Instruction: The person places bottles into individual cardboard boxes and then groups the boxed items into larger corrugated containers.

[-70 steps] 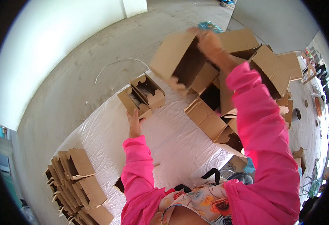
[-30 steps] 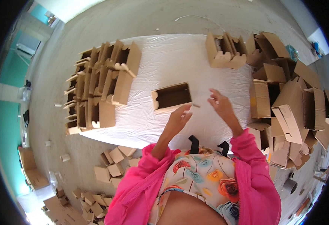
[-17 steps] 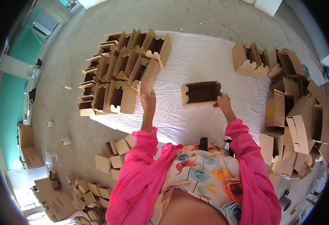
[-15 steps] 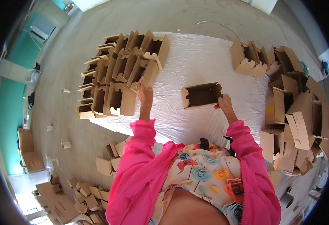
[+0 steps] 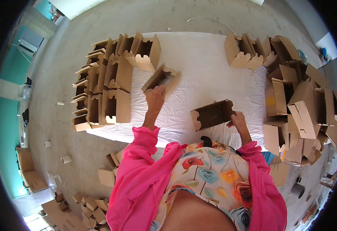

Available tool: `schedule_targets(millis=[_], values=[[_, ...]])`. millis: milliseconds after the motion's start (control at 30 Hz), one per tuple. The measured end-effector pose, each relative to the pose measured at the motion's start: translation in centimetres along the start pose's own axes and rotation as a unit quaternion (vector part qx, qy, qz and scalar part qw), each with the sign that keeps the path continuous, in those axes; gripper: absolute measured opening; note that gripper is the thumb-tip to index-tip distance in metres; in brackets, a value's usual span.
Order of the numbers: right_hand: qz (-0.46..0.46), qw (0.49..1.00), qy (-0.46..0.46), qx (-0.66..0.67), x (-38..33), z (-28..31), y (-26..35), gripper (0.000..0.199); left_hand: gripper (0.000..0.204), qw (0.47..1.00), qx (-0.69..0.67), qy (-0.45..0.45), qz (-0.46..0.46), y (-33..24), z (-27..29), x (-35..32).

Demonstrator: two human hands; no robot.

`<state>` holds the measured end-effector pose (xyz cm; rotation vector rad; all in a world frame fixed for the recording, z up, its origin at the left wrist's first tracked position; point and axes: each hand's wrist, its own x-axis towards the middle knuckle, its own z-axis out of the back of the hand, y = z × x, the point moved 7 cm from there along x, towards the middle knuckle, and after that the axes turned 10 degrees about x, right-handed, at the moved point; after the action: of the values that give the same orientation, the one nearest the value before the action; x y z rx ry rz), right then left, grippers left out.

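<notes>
The person's right hand (image 5: 238,120) grips the end of an open cardboard box (image 5: 212,114) lying on the white-covered table (image 5: 211,65). Farther out, the left hand (image 5: 155,98) closes its fingers on a smaller folded box (image 5: 161,78), held tilted above the cloth, just beside rows of assembled boxes (image 5: 107,82).
</notes>
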<state>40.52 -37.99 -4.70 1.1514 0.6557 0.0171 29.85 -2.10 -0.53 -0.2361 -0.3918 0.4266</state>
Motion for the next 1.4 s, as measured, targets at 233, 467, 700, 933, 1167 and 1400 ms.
schedule_targets(millis=[233,467,700,933,1167,1400], values=[[0.025,0.997,0.039,-0.058,1.2,0.8,-1.5,0.025,0.015,0.917,-0.239,0.321,-0.007,-5.8,-5.5,-5.9],[0.012,0.999,0.018,-0.049,-0.3,0.5,1.5,0.038,0.052,0.985,0.002,0.162,-0.059,-6.7,-6.2,-4.9],[0.055,0.983,-0.002,-0.176,-0.2,0.5,2.2,0.034,0.06,0.988,0.031,0.149,0.002,-5.6,-8.5,-4.1],[0.436,0.848,-0.16,-0.256,-2.7,-2.0,9.7,0.02,0.041,0.99,0.015,0.138,0.034,-2.0,-10.8,-2.6],[0.465,0.82,0.142,-0.303,0.4,-14.9,11.3,0.014,0.06,0.986,0.089,0.132,-0.054,-5.8,-11.8,-3.8],[0.422,0.818,0.132,-0.369,1.9,-15.8,8.4,0.024,0.054,0.98,0.067,0.188,0.013,-5.7,-10.6,-3.2]])
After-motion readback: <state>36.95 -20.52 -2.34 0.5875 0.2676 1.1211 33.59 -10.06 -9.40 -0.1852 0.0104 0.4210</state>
